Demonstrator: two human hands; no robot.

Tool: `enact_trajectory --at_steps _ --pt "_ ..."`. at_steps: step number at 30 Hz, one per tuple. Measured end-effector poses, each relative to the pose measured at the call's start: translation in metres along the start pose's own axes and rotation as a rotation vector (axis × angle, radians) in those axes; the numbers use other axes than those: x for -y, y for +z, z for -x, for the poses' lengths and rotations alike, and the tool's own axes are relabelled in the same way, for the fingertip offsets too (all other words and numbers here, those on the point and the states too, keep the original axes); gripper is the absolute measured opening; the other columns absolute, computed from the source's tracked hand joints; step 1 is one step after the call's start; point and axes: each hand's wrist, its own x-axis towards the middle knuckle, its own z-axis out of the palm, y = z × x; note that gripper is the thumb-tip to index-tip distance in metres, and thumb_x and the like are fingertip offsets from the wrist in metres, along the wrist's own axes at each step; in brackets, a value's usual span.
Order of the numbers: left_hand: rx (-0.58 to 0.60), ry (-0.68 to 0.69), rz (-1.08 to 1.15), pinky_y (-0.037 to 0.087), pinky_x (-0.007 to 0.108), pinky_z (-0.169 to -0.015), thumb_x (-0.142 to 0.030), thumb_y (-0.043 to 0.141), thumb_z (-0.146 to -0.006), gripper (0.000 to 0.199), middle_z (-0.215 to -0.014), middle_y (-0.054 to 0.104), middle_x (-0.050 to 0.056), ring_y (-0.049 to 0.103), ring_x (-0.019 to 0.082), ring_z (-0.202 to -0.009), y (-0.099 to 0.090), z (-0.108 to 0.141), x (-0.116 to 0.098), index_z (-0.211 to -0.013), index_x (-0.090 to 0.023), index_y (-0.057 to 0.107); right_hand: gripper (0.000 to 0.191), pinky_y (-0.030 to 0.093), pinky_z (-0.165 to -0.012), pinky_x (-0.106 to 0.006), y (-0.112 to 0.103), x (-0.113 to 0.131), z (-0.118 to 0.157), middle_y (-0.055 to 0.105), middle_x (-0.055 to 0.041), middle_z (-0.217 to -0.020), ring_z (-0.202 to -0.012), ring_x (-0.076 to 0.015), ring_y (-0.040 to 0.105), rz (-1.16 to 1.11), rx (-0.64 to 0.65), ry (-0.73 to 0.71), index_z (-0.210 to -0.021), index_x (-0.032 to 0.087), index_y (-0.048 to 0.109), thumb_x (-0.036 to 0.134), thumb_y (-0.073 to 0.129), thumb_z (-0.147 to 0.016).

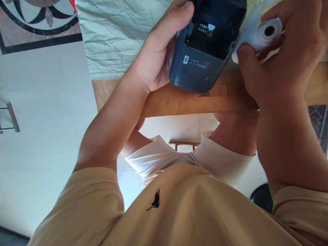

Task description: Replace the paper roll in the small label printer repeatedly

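Finding open room above the green cloth, to the left of the left hand. Running into the left thumb when crossing from there to the open well of the printer. Facing the loose paper, the paper roll and the right hand when coming at the well from the right. Leaving only a narrow gap between printer and right thumb, widening toward the wooden table edge. Having a freer way over that edge from the near side, past the printer's rounded end. Bumping into the thighs when passing lower.
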Motion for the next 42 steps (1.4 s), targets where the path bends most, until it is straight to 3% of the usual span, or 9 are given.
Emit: enact_trajectory --at_steps 7,11,14,18,21,25,32,38,42 --pt "0.04 0.01 -0.023 0.055 0.031 -0.095 -0.016 0.026 -0.099 0.045 -0.076 0.067 -0.005 0.052 0.025 -0.134 -0.003 -0.001 -0.001 -0.086 -0.014 0.069 0.049 0.045 -0.097 -0.037 0.007 -0.008 -0.002 0.06 -0.0007 -0.112 -0.11 -0.0165 0.057 0.12 0.017 -0.238 -0.117 0.023 0.057 0.006 0.048 -0.072" --pt "0.051 -0.001 -0.009 0.055 0.032 -0.093 -0.015 0.025 -0.099 0.043 -0.071 0.063 -0.004 0.049 0.027 -0.136 -0.003 0.0 -0.002 -0.087 -0.012 0.066 0.03 0.047 -0.097 -0.04 0.006 -0.011 -0.002 0.058 -0.0056 -0.11 -0.111 -0.0208 0.056 0.163 0.011 -0.21 -0.11 0.023 0.06 0.029 0.058 -0.081" --pt "0.039 -0.012 0.01 0.055 0.033 -0.094 -0.015 0.025 -0.099 0.043 -0.069 0.064 -0.003 0.049 0.027 -0.135 -0.003 0.0 -0.003 -0.087 -0.011 0.066 0.043 0.047 -0.095 -0.04 0.006 -0.012 0.0 0.055 -0.0047 -0.124 -0.111 -0.0207 0.057 0.126 0.004 -0.225 -0.122 0.024 0.055 0.037 0.061 -0.082" --pt "0.06 -0.014 -0.006 0.054 0.034 -0.096 -0.014 0.023 -0.099 0.046 -0.073 0.065 -0.003 0.049 0.027 -0.136 -0.002 -0.001 -0.001 -0.088 -0.011 0.068 0.066 0.043 -0.086 -0.037 0.006 -0.011 0.003 0.052 0.0036 -0.13 -0.101 -0.014 0.059 -0.01 -0.006 -0.215 -0.135 0.031 0.041 0.012 0.057 -0.074" --pt "0.019 0.046 0.007 0.058 0.032 -0.093 -0.019 0.03 -0.098 0.043 -0.079 0.068 0.0 0.056 0.028 -0.131 0.0 -0.003 0.004 -0.082 -0.014 0.069 0.058 0.043 -0.093 -0.039 0.006 -0.01 0.003 0.06 0.0022 -0.112 -0.106 -0.0162 0.056 0.008 0.008 -0.184 -0.123 0.029 0.054 0.005 0.049 -0.071" --pt "-0.017 0.046 0.002 0.059 0.028 -0.089 -0.02 0.032 -0.097 0.039 -0.08 0.068 0.0 0.059 0.028 -0.129 0.0 -0.003 0.005 -0.084 -0.015 0.069 0.038 0.044 -0.099 -0.043 0.008 -0.011 0.001 0.057 -0.0048 -0.114 -0.112 -0.0215 0.052 0.136 0.011 -0.143 -0.115 0.023 0.059 0.023 0.061 -0.077" --pt "0.026 -0.024 -0.022 0.054 0.026 -0.089 -0.015 0.024 -0.099 0.045 -0.073 0.065 -0.004 0.052 0.024 -0.134 -0.003 0.0 -0.004 -0.088 -0.012 0.068 0.076 0.044 -0.07 -0.029 0.01 -0.016 0.004 0.056 0.0042 -0.123 -0.09 -0.0118 0.058 -0.064 0.014 -0.28 -0.137 0.043 0.033 0.01 0.057 -0.073" --pt "-0.01 0.029 -0.045 0.055 0.03 -0.092 -0.018 0.029 -0.099 0.035 -0.088 0.07 0.003 0.06 0.028 -0.126 -0.002 -0.002 0.002 -0.094 -0.01 0.062 0.049 0.045 -0.099 -0.039 0.01 -0.014 -0.001 0.059 -0.0061 -0.116 -0.112 -0.021 0.055 0.04 0.067 -0.303 -0.122 0.023 0.056 0.014 0.057 -0.073" --pt "0.009 0.072 -0.03 0.056 0.028 -0.087 -0.021 0.031 -0.097 0.034 -0.088 0.069 0.003 0.065 0.025 -0.119 -0.004 -0.004 0.008 -0.09 -0.015 0.063 0.052 0.046 -0.096 -0.038 0.01 -0.013 0.0 0.054 -0.0072 -0.109 -0.108 -0.0196 0.055 0.027 0.02 -0.279 -0.121 0.021 0.059 0.009 0.05 -0.071"
